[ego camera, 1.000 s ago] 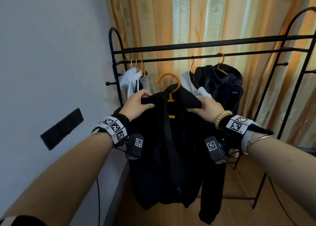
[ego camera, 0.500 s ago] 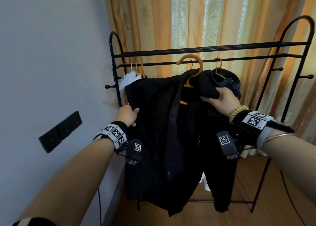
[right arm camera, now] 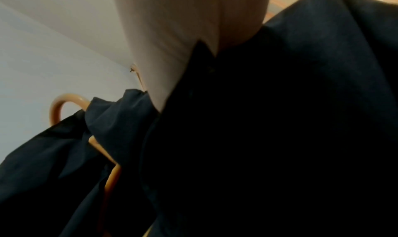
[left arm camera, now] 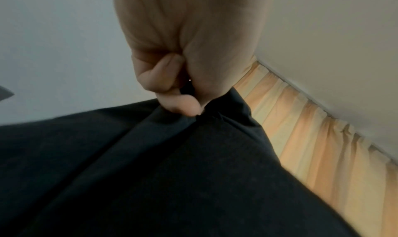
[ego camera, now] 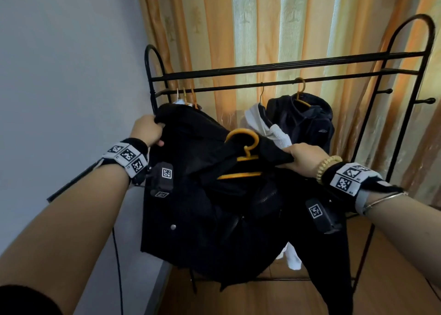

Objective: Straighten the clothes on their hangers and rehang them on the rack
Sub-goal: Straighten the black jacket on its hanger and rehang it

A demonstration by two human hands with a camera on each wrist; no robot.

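A black jacket (ego camera: 202, 224) hangs bunched and crooked on an orange hanger (ego camera: 243, 157), held in front of the black rack (ego camera: 281, 65), off its rails. My left hand (ego camera: 146, 133) grips the jacket's left shoulder fabric; the left wrist view shows the fingers (left arm camera: 172, 94) curled into the dark cloth (left arm camera: 150, 172). My right hand (ego camera: 301, 158) grips the jacket's right shoulder over the hanger arm. In the right wrist view the hanger hook (right arm camera: 64, 104) pokes out of the black jacket (right arm camera: 258, 138), and the fingers are hidden in it.
On the rack's lower rail hang a dark navy jacket (ego camera: 300, 121) on an orange hanger, a white garment (ego camera: 260, 123) beside it, and several hangers with pale clothes at the far left (ego camera: 185, 97). A grey wall is on the left, striped curtains behind, wooden floor below.
The jacket and hanger came down and toward me, away from the rail. My left hand moved up from the jacket's side edge to its left shoulder. The jacket has gone more crumpled.
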